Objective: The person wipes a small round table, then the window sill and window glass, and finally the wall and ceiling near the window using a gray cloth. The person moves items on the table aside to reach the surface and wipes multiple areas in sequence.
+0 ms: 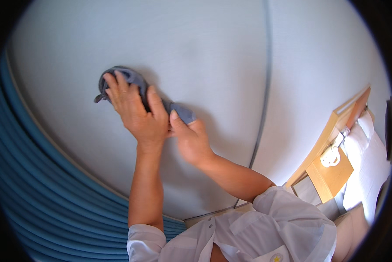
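A dark grey handheld tool (138,78) with a rounded head and a paler grey handle lies against or close to a pale wall panel (196,52). Its exact kind cannot be told. My left hand (135,111) is laid over the head, back of the hand towards me, fingers spread across it and thumb at its right side; the palm is hidden. With its thumb along the handle, my right hand (192,137) grips the tool's lower right end. A small dark loop or tab sticks out at the head's left. Both hands are slightly blurred.
Blue pleated curtain (51,170) hangs along the left. A dark seam (264,98) runs down the wall to the right of my hands. At the far right stand a wooden bedside table (340,170) bearing a white object (330,157), a wooden headboard and a bed with white bedding (369,157).
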Available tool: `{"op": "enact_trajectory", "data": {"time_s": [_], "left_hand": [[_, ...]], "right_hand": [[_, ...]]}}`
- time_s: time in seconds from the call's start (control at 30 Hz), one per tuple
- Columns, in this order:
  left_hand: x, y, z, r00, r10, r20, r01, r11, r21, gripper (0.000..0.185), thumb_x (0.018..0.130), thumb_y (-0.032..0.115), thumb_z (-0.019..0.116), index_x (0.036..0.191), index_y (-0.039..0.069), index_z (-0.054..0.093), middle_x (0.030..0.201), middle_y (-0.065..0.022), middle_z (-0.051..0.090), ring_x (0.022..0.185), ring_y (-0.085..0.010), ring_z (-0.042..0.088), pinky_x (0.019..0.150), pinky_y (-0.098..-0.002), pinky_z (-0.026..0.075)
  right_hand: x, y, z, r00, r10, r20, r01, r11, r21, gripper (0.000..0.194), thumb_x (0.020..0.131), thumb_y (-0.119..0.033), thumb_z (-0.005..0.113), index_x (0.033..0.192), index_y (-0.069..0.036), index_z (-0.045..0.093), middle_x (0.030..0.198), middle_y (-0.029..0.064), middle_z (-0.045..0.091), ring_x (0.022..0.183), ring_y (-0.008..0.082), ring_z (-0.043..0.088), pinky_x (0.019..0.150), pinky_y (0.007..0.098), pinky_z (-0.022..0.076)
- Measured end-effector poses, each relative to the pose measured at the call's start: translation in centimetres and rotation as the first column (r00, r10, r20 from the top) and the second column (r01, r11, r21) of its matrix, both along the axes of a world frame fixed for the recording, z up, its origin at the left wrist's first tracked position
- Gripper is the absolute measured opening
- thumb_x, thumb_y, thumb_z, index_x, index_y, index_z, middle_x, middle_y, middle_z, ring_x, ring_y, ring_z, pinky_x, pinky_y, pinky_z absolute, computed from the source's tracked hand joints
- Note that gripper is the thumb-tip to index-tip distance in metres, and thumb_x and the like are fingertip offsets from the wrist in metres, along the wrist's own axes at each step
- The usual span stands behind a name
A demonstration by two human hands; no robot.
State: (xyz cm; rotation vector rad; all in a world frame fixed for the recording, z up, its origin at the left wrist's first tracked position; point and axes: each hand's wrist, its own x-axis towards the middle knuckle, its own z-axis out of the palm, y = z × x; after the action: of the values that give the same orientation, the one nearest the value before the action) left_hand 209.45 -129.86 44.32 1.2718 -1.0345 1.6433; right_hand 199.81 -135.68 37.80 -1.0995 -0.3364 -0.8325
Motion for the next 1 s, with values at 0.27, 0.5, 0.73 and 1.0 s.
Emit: {"op": "enact_trajectory", "data": {"time_s": [0.27,0.5,0.73,1.0], "left_hand": [[-8.2,-11.3,-0.9,0.978,-0.198,0.073,0.163,0.930,0.331,0.040,0.087,0.012,0.074,0.123,-0.006,0.067,0.153,-0.0316,0.047,0.149,-0.0509,0.035,0.119,-0.0656,0.024],[-11.6,-15.5,-4.7,0.944,-0.328,0.034,0.272,0.832,0.484,0.051,0.086,0.010,0.072,0.129,-0.013,0.059,0.154,-0.0320,0.045,0.149,-0.0483,0.037,0.118,-0.0652,0.029],[-11.4,-13.3,-4.6,0.983,-0.179,0.043,0.159,0.944,0.289,0.051,0.082,0.007,0.069,0.128,-0.014,0.060,0.153,-0.0359,0.042,0.149,-0.0519,0.034,0.118,-0.0645,0.030],[-9.0,-4.5,-8.0,0.984,0.040,-0.174,-0.007,0.982,0.187,0.065,0.086,0.017,0.071,0.135,-0.019,0.049,0.161,-0.0406,0.021,0.152,-0.0584,0.015,0.119,-0.0708,0.017]], "right_hand": [[-6.3,-9.2,-4.6,0.973,-0.231,0.014,0.213,0.920,0.329,0.019,0.106,-0.009,0.048,0.112,-0.002,0.065,0.105,0.0018,0.069,0.084,0.0084,0.061,0.071,0.0270,0.0475],[-9.1,-12.7,-9.7,0.931,-0.318,0.182,0.242,0.907,0.344,0.029,0.106,-0.006,0.044,0.128,0.004,0.060,0.118,0.0071,0.067,0.101,0.0134,0.064,0.086,0.0291,0.0527],[-9.6,-11.3,-7.3,0.934,-0.355,0.044,0.336,0.914,0.229,0.031,0.108,-0.008,0.042,0.123,0.011,0.061,0.127,0.0124,0.064,0.116,0.0180,0.062,0.098,0.0320,0.0517],[-7.9,-7.8,-7.8,1.000,-0.015,0.026,0.020,0.985,-0.171,0.029,0.111,-0.014,0.048,0.123,0.006,0.066,0.109,0.0056,0.069,0.091,0.0080,0.059,0.077,0.0268,0.0475]]}}
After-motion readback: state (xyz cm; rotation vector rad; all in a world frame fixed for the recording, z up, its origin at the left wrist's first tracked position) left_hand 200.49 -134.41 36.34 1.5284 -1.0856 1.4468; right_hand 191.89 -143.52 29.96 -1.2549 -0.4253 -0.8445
